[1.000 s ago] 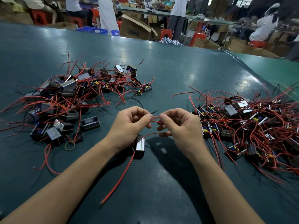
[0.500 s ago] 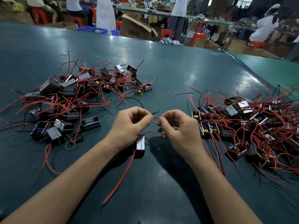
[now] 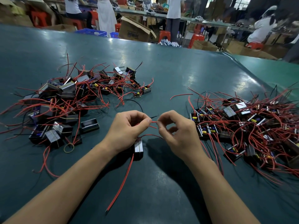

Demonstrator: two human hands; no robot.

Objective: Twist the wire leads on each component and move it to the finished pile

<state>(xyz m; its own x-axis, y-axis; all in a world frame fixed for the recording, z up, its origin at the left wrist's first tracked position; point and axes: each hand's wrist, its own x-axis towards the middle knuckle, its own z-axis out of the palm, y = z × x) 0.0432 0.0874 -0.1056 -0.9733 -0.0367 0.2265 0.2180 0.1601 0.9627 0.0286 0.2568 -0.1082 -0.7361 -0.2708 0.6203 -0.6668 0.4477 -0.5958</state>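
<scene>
One component (image 3: pixel 138 148), two piles (image 3: pixel 68 101)

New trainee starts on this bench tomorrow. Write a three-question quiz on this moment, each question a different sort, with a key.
1. True or false: the left hand and the right hand both pinch the same red wire lead.
2. Multiple choice: where is the component being worked on? A) on the left pile B) below the left hand, on the green table C) lifted high above the right pile
3. Fill in: a yellowish ____ lies on the table at the near edge of the left pile.

Key: 1 true; 2 B; 3 rubber band.
</scene>
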